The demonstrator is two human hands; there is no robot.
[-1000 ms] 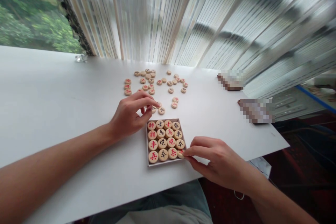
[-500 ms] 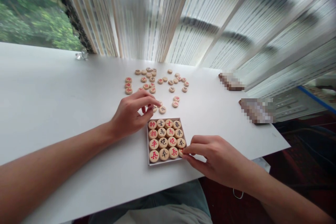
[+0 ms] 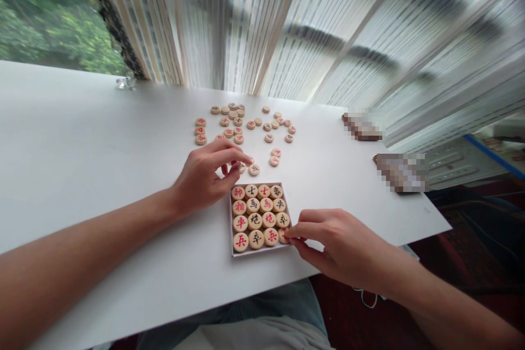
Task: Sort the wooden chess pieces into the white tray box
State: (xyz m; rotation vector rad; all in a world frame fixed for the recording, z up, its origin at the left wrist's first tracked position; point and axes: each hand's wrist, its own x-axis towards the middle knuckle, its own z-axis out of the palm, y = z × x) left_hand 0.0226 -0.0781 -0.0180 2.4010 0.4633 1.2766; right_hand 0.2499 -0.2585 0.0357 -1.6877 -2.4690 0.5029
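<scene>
A shallow white box (image 3: 231, 219) stands before me, holding rows of round wooden Chinese chess pieces with red and black characters. At its near right corner, my right hand (image 3: 328, 235) has its fingertips on a red-marked Chinese chess piece (image 3: 283, 236), partly covering it. My left hand (image 3: 213, 169) hovers beyond the box's far left corner with thumb and index finger apart. Just by those fingertips lie a few loose pieces, among them a black-marked piece (image 3: 254, 170); one is partly hidden by the index finger.
Many loose pieces lie scattered farther back, including a red-marked pair (image 3: 274, 157) and a short column at left (image 3: 200, 131). Two blurred-out brown objects, one farther (image 3: 363, 127) and one nearer (image 3: 401, 174), rest at right. A striped curtain (image 3: 229, 22) hangs behind the white table (image 3: 123, 175).
The view has shifted very slightly. The right fingers have drawn back a little, so more of the corner piece shows. The left hand stays almost where it was.
</scene>
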